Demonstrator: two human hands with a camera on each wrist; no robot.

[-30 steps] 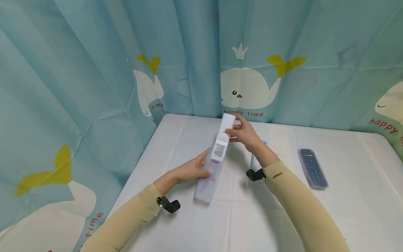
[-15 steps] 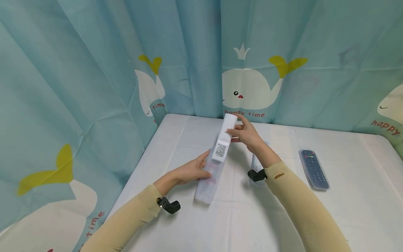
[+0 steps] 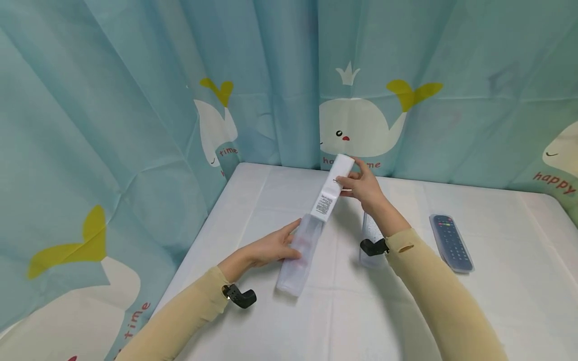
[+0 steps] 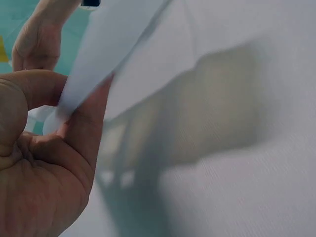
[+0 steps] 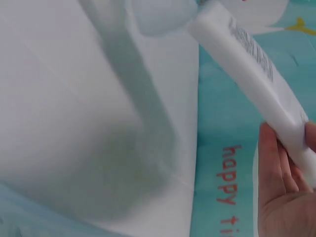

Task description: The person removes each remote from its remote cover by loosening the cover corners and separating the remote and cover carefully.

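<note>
My left hand (image 3: 270, 247) pinches a translucent remote cover (image 3: 308, 239), thumb on top, held tilted over the table. My right hand (image 3: 367, 190) grips a white remote control (image 3: 331, 189) near its far end, its labelled back facing up. The remote's near end is at the cover's mouth; whether a little of it is still inside, I cannot tell. In the right wrist view the remote (image 5: 247, 69) shows almost its full length, close to the cover's blurred end (image 5: 163, 15). The left wrist view shows the cover (image 4: 106, 49) between thumb and fingers.
A dark remote in a clear cover (image 3: 451, 244) lies on the white table (image 3: 361, 311) at the right. Another light remote in a clear cover (image 3: 371, 231) lies partly hidden under my right wrist. A blue whale-print curtain (image 3: 280, 75) hangs behind and left of the table.
The right hand has drawn the white remote up and to the right, so the overlap with the cover has shrunk to almost nothing. The left hand and cover have shifted slightly down and left.
</note>
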